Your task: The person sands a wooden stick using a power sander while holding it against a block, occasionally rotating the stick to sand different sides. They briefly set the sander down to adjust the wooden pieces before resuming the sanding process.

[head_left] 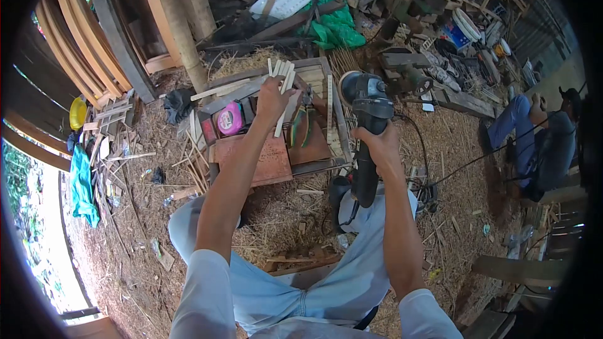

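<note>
Several thin, pale wooden strips [287, 74] stick up from my left hand [274, 102], which is closed around them over a low workbench [308, 167]. My right hand [381, 145] grips the dark body of an angle grinder [370, 113] at the bench's right side. Its round disc [347, 86] faces left, toward the strips but apart from them. A pink tape measure [230, 118] lies on the bench, left of my left hand. Near my left forearm is a reddish board [267, 157]. A green-edged dark piece [303, 127] rests to the right of it.
A black cord [426, 144] runs from the grinder's side across the floor. Wood shavings and scraps [151, 213] cover the ground. Wooden frames [94, 37] lean at the left. Another person [540, 138] sits at the right. Green plastic [336, 28] and lumber lie behind the bench.
</note>
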`<move>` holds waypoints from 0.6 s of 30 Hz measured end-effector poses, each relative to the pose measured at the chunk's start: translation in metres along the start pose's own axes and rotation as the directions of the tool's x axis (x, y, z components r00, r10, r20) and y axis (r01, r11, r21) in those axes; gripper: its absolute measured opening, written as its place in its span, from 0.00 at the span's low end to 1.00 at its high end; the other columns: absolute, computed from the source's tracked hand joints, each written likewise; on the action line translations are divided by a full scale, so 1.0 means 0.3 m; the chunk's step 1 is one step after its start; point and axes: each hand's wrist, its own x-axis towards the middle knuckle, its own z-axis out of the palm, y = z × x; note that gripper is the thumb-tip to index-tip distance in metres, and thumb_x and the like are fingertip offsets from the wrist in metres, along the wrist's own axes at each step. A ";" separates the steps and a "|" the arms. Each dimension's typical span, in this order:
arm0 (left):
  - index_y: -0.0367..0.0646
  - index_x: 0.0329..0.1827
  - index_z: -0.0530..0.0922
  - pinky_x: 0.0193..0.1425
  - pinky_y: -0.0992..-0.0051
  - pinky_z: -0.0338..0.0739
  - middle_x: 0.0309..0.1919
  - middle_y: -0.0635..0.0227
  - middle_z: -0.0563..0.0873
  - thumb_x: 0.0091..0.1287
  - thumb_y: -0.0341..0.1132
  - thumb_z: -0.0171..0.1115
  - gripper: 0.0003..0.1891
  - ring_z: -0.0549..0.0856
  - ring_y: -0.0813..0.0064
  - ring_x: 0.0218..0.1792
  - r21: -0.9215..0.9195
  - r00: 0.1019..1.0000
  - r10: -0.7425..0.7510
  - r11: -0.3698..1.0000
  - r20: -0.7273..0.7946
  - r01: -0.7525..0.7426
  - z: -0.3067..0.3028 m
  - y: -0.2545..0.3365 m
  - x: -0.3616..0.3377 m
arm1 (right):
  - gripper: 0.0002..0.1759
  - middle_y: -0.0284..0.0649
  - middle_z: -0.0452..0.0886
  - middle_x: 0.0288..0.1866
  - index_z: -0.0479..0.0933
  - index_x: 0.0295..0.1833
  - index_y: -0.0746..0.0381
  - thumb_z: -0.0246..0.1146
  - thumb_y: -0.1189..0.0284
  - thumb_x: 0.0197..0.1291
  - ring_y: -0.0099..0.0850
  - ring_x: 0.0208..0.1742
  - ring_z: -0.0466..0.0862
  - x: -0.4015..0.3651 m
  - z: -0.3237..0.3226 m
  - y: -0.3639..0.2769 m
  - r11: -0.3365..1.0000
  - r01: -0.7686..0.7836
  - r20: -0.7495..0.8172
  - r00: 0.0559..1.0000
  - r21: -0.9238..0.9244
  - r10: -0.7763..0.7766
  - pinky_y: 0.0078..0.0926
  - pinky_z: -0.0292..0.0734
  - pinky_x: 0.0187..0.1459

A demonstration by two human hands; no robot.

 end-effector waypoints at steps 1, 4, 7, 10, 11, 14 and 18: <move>0.39 0.49 0.83 0.52 0.57 0.77 0.43 0.51 0.85 0.55 0.36 0.74 0.19 0.83 0.49 0.48 0.101 0.997 0.028 0.995 -0.074 -0.021 -0.004 0.003 -0.017 | 0.29 0.38 0.81 0.38 0.75 0.51 0.65 0.75 0.69 0.41 0.30 0.35 0.79 0.000 0.005 -0.005 1.000 -0.025 -0.017 1.000 0.001 0.025 0.32 0.76 0.37; 0.37 0.58 0.77 0.62 0.54 0.72 0.56 0.46 0.79 0.59 0.46 0.71 0.28 0.75 0.46 0.61 0.221 0.997 -0.054 0.973 -0.061 0.067 -0.030 -0.024 -0.012 | 0.29 0.39 0.81 0.39 0.75 0.51 0.65 0.75 0.70 0.41 0.30 0.36 0.80 0.011 0.025 0.000 0.999 -0.046 -0.025 0.999 0.011 0.046 0.32 0.76 0.39; 0.31 0.65 0.67 0.66 0.56 0.71 0.61 0.40 0.73 0.58 0.57 0.69 0.43 0.72 0.44 0.65 0.378 0.905 -0.416 0.855 0.089 0.356 0.004 0.005 -0.009 | 0.29 0.39 0.81 0.39 0.75 0.51 0.66 0.75 0.71 0.42 0.29 0.36 0.80 0.016 0.033 0.015 0.999 -0.035 -0.023 0.999 0.036 0.036 0.32 0.76 0.39; 0.28 0.69 0.60 0.69 0.52 0.69 0.67 0.40 0.66 0.55 0.61 0.70 0.51 0.69 0.44 0.69 0.359 0.827 -0.528 0.822 0.193 0.442 0.042 0.029 0.013 | 0.29 0.39 0.81 0.39 0.74 0.51 0.65 0.75 0.71 0.42 0.29 0.35 0.80 0.020 0.041 0.011 0.998 -0.019 -0.021 1.000 0.057 0.020 0.31 0.76 0.38; 0.29 0.68 0.61 0.67 0.54 0.71 0.64 0.41 0.70 0.54 0.58 0.72 0.49 0.71 0.45 0.68 0.378 0.838 -0.528 0.810 0.137 0.448 0.056 0.031 0.011 | 0.29 0.38 0.81 0.39 0.74 0.52 0.65 0.75 0.70 0.42 0.29 0.34 0.80 0.016 0.043 0.013 0.998 -0.020 -0.021 1.000 0.053 0.021 0.31 0.76 0.37; 0.30 0.66 0.63 0.65 0.58 0.75 0.62 0.43 0.72 0.54 0.55 0.73 0.46 0.75 0.46 0.64 0.297 0.835 -0.513 0.844 0.200 0.447 0.043 -0.010 0.027 | 0.29 0.39 0.81 0.39 0.74 0.51 0.66 0.75 0.70 0.42 0.29 0.34 0.80 0.021 0.041 0.016 0.998 -0.007 -0.026 1.000 0.061 0.009 0.31 0.76 0.37; 0.31 0.58 0.73 0.62 0.58 0.75 0.51 0.36 0.81 0.55 0.49 0.75 0.36 0.77 0.42 0.61 -0.097 0.837 -0.490 0.846 0.245 0.524 0.036 -0.093 0.007 | 0.29 0.39 0.81 0.39 0.74 0.51 0.66 0.75 0.69 0.42 0.28 0.34 0.80 0.009 0.039 -0.011 0.997 -0.070 -0.027 0.997 0.033 0.071 0.31 0.77 0.36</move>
